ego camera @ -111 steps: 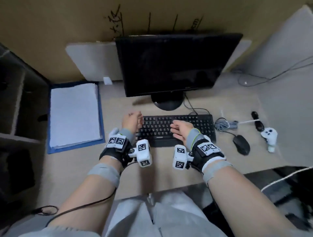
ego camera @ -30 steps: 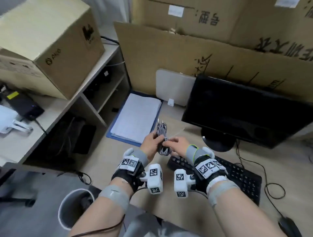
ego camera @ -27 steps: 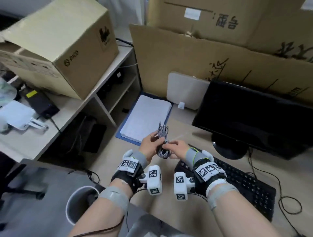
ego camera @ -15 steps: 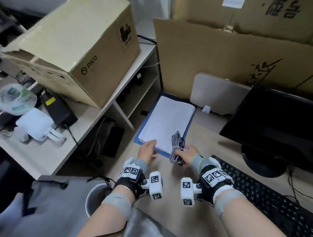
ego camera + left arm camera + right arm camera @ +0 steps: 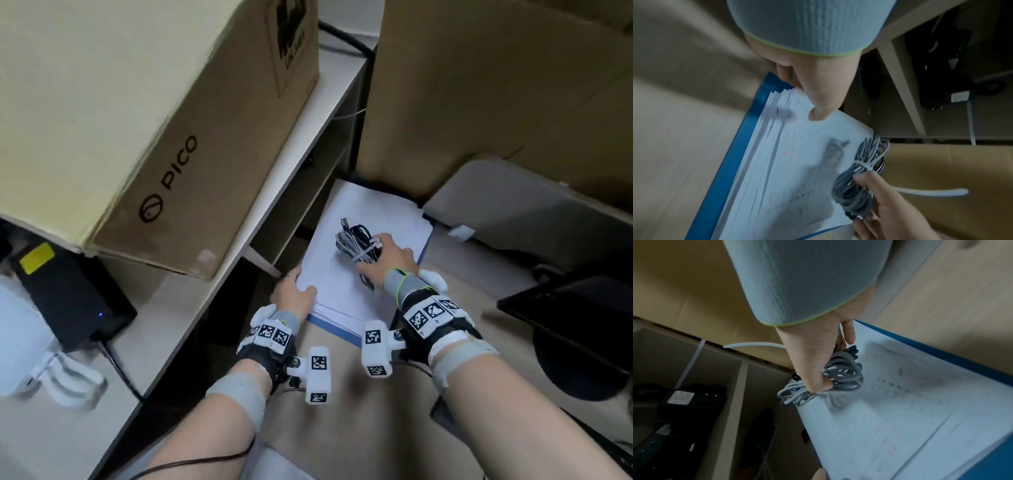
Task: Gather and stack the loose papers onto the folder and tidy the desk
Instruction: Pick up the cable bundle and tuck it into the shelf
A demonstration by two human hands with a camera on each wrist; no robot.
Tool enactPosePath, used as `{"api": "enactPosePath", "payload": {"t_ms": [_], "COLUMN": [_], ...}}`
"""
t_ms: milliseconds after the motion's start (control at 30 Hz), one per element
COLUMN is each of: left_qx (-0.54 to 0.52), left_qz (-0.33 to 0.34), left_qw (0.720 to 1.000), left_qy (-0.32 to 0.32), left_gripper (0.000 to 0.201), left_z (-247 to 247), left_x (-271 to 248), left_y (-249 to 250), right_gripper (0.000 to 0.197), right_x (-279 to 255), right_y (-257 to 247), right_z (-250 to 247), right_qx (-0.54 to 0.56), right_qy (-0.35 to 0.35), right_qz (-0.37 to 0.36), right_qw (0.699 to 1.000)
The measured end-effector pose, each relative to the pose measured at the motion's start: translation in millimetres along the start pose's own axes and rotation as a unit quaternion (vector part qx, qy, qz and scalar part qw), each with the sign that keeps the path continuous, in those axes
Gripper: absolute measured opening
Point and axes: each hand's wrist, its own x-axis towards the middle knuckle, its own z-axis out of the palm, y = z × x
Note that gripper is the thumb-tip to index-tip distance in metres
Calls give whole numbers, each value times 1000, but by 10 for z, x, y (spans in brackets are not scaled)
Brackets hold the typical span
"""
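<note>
Grey braided cable bundle (image 5: 356,244) in right hand (image 5: 385,262) over paper stack (image 5: 346,274).

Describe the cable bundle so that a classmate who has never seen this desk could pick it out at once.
Find the big PICO cardboard box on the shelf; below its right end lies a paper stack on a blue folder. Above it, the right hand grips the cable bundle: grey braided coils, tied with a white band.
</note>
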Motion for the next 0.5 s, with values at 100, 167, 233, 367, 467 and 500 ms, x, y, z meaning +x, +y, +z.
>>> {"api": "enactPosePath", "payload": {"t_ms": [100,167,233,367,467,500], "left_qx": [142,158,148,116,110,114], "left_qz": [29,48,82,89,68,71], "left_qw": [989,986,985,989,991,991], "left_qy": [4,20,28,30,33,31], "left_gripper": [70,78,83,85,87,86], "left_z": [90,138,230,316,368,394], "left_x": [18,3,8,125,248,277], "left_y": [80,138,279,543,652,687], "right_gripper": [63,65,65,52,45,42], "right_x": [112,138,138,105,147,180], "right_y": [103,274,527,902,1039,1083], "right_z": [25,128,196,227,194,186], "right_qx": [11,44,80,213,343,399], "right_qy": [6,-6,3,82,106,104], "right_qz": [33,60,85,98,119,130], "right_qw": [999,997,993,969,926,902]}}
